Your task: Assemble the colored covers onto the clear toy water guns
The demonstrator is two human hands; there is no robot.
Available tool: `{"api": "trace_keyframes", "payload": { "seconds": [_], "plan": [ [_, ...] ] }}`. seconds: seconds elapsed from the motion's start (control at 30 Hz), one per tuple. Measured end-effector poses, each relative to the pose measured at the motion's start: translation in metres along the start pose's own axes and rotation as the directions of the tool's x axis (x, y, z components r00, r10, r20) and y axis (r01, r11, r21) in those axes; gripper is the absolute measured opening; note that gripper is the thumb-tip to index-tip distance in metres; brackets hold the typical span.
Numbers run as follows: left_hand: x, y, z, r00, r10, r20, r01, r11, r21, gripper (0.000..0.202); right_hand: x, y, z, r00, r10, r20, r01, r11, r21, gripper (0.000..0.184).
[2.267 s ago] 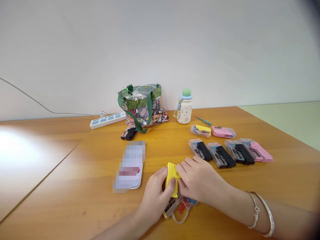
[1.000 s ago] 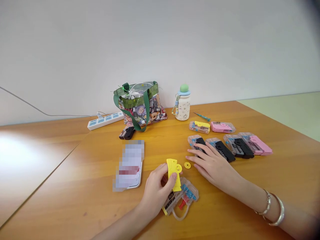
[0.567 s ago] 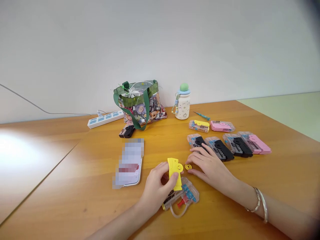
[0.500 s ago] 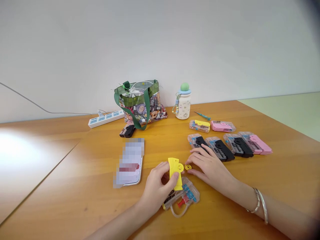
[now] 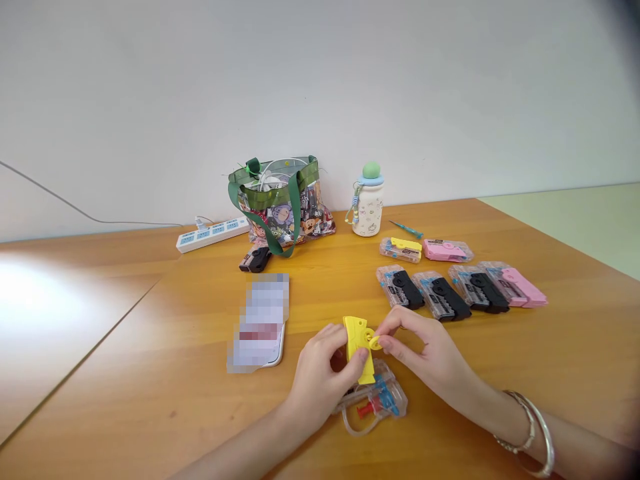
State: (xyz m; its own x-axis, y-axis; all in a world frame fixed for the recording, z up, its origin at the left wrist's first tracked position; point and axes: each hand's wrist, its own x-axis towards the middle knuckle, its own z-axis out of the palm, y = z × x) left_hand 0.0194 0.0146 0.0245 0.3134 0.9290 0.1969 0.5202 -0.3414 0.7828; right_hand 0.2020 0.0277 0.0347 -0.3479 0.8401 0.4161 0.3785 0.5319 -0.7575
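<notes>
My left hand (image 5: 323, 363) is closed round a yellow plastic handle piece (image 5: 356, 333), held upright with the thumb across its front. A small round yellow cap (image 5: 375, 343) is pinched between the thumb and fingers of my right hand (image 5: 425, 343). That cap is at the round hub on the handle's right edge; whether it is seated there I cannot tell. Just below the handle, a clear water gun body (image 5: 395, 397) with blue and red inner parts and a looped tube lies on the table, partly hidden by my left hand.
Several folded water guns, black (image 5: 443, 297), pink (image 5: 520, 287) and yellow (image 5: 407, 248), lie at the right. Behind them are a teal screwdriver (image 5: 407, 230) and a bottle (image 5: 369, 210). A phone (image 5: 263, 320), black toy piece (image 5: 255, 259), bag (image 5: 283, 217) and power strip (image 5: 213, 235) are left.
My right hand has picked the yellow cap up in a pinch and brought it left against the handle. My left hand, with the handle, has shifted slightly right.
</notes>
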Motion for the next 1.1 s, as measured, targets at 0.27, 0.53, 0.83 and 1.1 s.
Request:
{"api": "trace_keyframes", "payload": {
  "seconds": [0.27,0.53,0.83,1.1],
  "plan": [
    [-0.003,0.006,0.004,0.999,-0.015,0.040,0.016,0.999,-0.033,0.023,-0.003,-0.003,0.007,0.999,-0.018,-0.032,0.016,0.997,-0.071,0.013],
    [-0.004,0.003,0.004,0.999,-0.046,-0.009,0.045,0.992,-0.119,0.036,-0.005,-0.008,0.012,1.000,-0.013,-0.025,0.012,0.998,-0.062,0.008],
    [-0.005,0.006,0.003,0.999,-0.009,-0.031,0.007,0.997,-0.076,0.028,-0.005,-0.006,0.013,0.999,0.048,0.009,-0.048,0.998,0.044,0.008],
    [-0.006,0.005,0.003,1.000,-0.002,-0.016,0.002,0.999,-0.039,0.028,-0.005,-0.005,0.012,0.996,0.065,0.061,-0.071,0.991,0.117,0.004]
  ]
}}
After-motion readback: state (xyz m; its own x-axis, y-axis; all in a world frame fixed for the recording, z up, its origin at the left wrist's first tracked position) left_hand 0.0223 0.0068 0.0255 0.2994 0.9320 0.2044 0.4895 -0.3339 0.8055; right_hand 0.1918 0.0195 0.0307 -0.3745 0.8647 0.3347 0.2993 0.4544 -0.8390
